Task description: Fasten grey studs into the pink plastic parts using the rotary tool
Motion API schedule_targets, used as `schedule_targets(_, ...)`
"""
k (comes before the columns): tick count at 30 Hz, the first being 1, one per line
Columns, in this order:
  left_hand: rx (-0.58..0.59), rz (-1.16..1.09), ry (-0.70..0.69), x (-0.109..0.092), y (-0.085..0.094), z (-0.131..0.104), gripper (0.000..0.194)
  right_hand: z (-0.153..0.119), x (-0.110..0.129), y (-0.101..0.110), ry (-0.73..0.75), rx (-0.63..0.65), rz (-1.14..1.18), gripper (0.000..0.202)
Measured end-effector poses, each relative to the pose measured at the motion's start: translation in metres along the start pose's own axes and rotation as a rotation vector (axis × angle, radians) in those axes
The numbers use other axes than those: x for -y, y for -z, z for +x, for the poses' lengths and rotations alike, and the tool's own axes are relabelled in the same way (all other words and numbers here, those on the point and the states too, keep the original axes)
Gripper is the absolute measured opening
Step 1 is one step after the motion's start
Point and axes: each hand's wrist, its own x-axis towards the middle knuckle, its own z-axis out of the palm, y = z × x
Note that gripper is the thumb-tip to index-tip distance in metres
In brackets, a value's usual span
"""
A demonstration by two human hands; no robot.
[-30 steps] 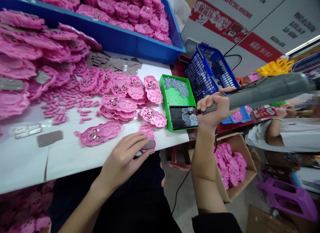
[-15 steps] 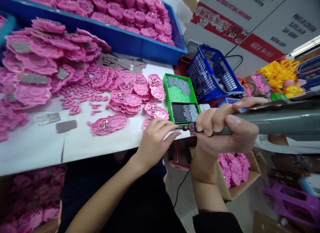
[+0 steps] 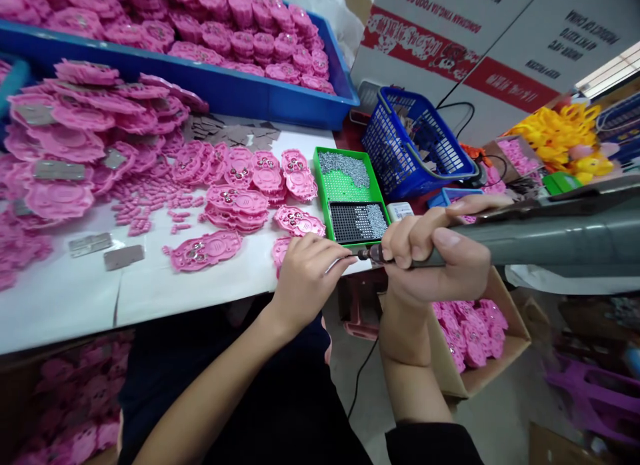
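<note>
My right hand is wrapped round a grey electric screwdriver, held level with its bit pointing left. My left hand is at the bit's tip, thumb and fingers drawn together in a pinch; whatever lies between them is too small to make out. Just behind the hands sits a green tray of small silvery screws, with a black perforated plate in its front part. Beside my left hand lie pink plastic owl-shaped pieces, and another pink piece lies flat farther left.
A blue bin full of pink parts stands at the back. Stacked pink pieces, small pink pegs and grey plates cover the left. A blue basket stands right of the tray; a carton is below.
My left thumb has closed in toward the fingers at the bit's tip. The view has shifted slightly, so the table's contents appear farther left. The screwdriver stays in my right hand.
</note>
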Motion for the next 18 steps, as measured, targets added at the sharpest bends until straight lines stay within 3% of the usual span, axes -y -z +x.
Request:
schedule_targets(8, 0.023, 0.071, -0.03, -0.0022, -0.0016, -0.0032, 0.014, -0.0015, -0.0023, 0.0036, 0.034, -0.034, 0.005, 0.014)
schedule_targets(14, 0.039, 0.172, -0.065, -0.0022, 0.0033, -0.0037, 0.015, 0.0, -0.0039, 0.0065, 0.066, 0.025, -0.062, 0.009)
schedule_targets(18, 0.065, 0.217, -0.047, 0.0049, 0.0013, 0.0052, 0.016, 0.0021, -0.0073, 0.0095, 0.098, -0.084, -0.109, 0.011)
